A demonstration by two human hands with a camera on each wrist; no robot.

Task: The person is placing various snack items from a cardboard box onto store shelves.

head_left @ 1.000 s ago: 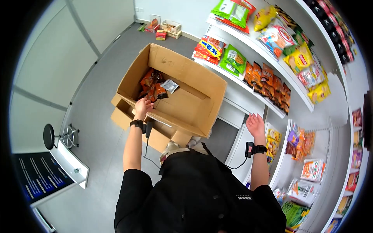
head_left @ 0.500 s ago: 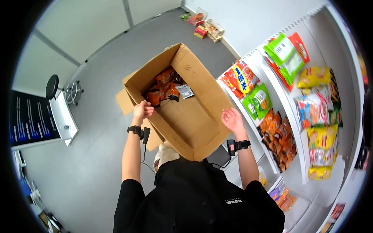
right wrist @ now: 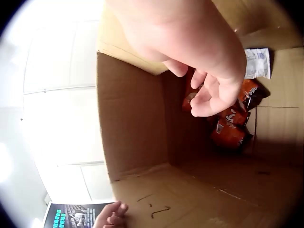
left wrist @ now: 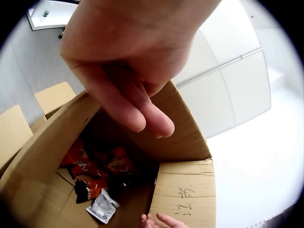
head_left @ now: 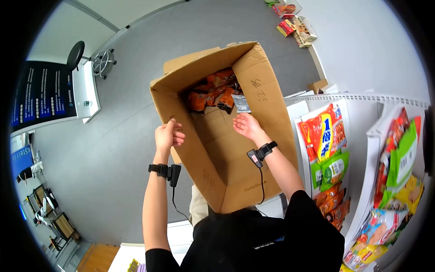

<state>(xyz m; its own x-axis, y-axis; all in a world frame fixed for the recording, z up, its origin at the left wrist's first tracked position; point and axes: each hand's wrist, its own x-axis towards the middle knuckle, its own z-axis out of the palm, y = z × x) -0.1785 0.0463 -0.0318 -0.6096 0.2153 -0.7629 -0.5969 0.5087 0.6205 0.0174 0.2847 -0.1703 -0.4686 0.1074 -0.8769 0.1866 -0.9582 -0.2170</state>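
Note:
A large open cardboard box (head_left: 235,196) stands in front of me. Heaped at its far end are several orange-and-black snack bags (head_left: 198,100), with a silver packet (head_left: 241,104) beside them. My left hand (head_left: 167,137) is at the box's left rim, its fingers loosely bent and holding nothing; in the left wrist view those fingertips (left wrist: 159,124) overlap the opening. Over the inside of the box hangs my right hand (head_left: 249,128), empty, fingers relaxed, close to the silver packet in the head view. The right wrist view has this hand (right wrist: 209,71) partly covering the bags.
At the right, shelves hold red bags (head_left: 324,131), green bags (head_left: 333,171) and orange bags (head_left: 333,206) of snacks. Small boxes (head_left: 297,29) lie on the floor by the far wall. A wheeled stool (head_left: 104,62) and a white desk (head_left: 86,97) are at the left.
The head view has turned toward the shelves. My right hand has moved left from beside the shelves to over the box. The left hand stays near the left rim.

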